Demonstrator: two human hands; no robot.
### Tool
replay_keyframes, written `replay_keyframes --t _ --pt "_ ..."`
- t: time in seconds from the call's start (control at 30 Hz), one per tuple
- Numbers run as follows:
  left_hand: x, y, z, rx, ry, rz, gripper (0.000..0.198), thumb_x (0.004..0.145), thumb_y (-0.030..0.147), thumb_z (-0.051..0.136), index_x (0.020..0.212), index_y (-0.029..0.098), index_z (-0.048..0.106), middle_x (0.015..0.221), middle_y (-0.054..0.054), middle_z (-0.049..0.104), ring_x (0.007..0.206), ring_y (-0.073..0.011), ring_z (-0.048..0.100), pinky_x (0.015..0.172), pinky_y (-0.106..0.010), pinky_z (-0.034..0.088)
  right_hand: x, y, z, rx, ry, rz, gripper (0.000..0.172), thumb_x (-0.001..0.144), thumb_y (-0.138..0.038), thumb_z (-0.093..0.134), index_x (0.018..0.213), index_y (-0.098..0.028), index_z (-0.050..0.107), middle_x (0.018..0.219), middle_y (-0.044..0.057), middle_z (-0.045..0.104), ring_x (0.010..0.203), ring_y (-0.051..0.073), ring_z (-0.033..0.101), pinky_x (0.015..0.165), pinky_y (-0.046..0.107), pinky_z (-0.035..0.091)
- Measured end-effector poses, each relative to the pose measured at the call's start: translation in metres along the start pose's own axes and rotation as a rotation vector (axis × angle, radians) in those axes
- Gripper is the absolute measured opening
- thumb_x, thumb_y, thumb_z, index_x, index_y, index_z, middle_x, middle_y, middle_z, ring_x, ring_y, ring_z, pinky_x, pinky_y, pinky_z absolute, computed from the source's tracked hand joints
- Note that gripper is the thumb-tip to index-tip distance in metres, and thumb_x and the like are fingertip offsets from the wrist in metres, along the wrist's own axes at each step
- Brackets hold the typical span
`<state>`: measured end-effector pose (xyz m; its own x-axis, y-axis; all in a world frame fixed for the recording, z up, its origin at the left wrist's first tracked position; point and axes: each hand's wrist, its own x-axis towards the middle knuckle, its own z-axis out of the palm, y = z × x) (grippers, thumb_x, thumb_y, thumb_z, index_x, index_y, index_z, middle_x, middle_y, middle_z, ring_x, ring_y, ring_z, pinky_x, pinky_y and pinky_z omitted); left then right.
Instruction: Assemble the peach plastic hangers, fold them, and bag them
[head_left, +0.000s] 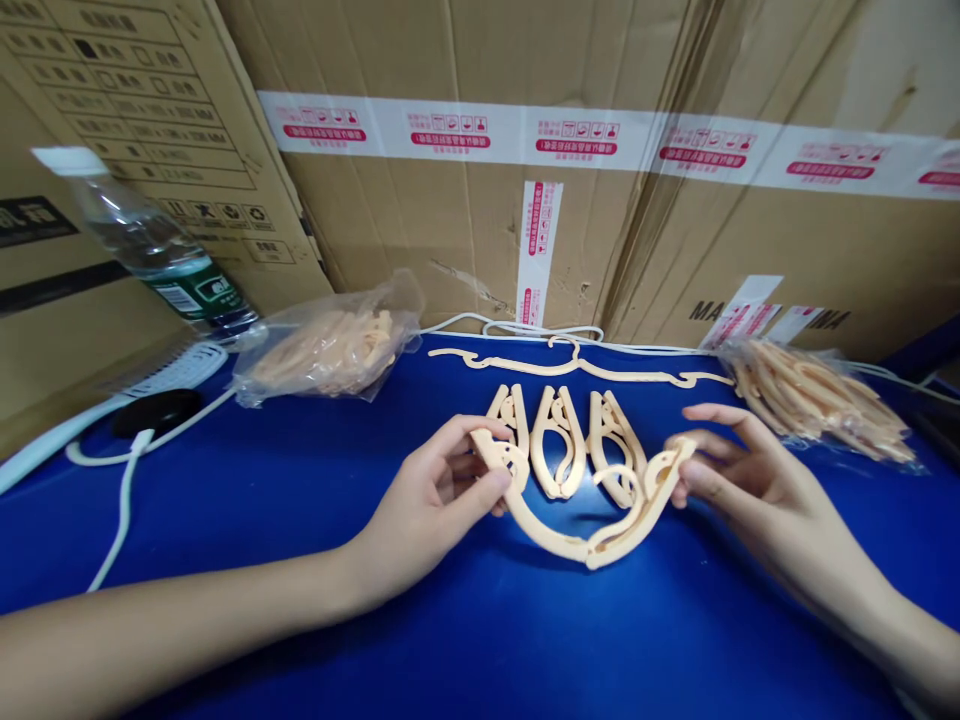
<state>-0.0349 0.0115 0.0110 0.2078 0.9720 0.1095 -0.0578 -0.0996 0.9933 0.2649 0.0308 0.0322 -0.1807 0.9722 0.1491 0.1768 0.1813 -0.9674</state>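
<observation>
A beige folding clothes hanger (551, 538) hangs between my two hands, its arms partly spread into a wide U with the hinge lowest. My left hand (442, 490) pinches the tip of one arm between thumb and fingers. On the other side, my right hand (746, 475) grips the opposite tip, with some fingers raised. The hanger's hook is folded inward along the right arm. Behind it lie three folded hangers (574, 455) in a row, the left one partly covered by my hand. Farther back, an unfolded hanger (622, 375) lies stretched out.
Clear bags of hangers lie left (322, 355) and right (825, 400) on the blue table (375, 640). At the left are a tilted water bottle (172, 260), a white brush-like object (180, 368), a black disc (156, 412) and a white cable (124, 510). Cardboard boxes (420, 230) wall the back.
</observation>
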Motion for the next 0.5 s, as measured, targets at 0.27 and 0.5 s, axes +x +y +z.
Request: replay_keyframes --t 0.27,0.5 --pt "-0.007 -0.001 0.010 -0.002 -0.044 0.008 0.029 0.092 0.026 0.065 0.118 0.024 0.055 0.087 0.000 0.063 0.073 -0.0123 0.063 0.063 -0.021 0.060 -0.021 -0.016 0.026 -0.056 -0.345 0.022 0.015 0.093 -0.032 0.066 0.107 -0.029 0.067 0.106 0.005 0.073 0.096 0.020 0.072 0.086 0.036 0.062" --pt "-0.007 -0.002 0.010 -0.050 0.030 0.009 0.036 0.085 0.024 0.075 0.111 0.024 0.050 0.088 0.002 0.064 0.071 -0.0123 0.066 0.058 -0.022 0.061 -0.040 -0.020 0.020 -0.043 -0.603 0.177 0.051 0.098 -0.032 0.061 0.146 -0.040 0.050 0.160 0.006 0.040 0.131 0.027 0.058 0.106 0.043 0.054"
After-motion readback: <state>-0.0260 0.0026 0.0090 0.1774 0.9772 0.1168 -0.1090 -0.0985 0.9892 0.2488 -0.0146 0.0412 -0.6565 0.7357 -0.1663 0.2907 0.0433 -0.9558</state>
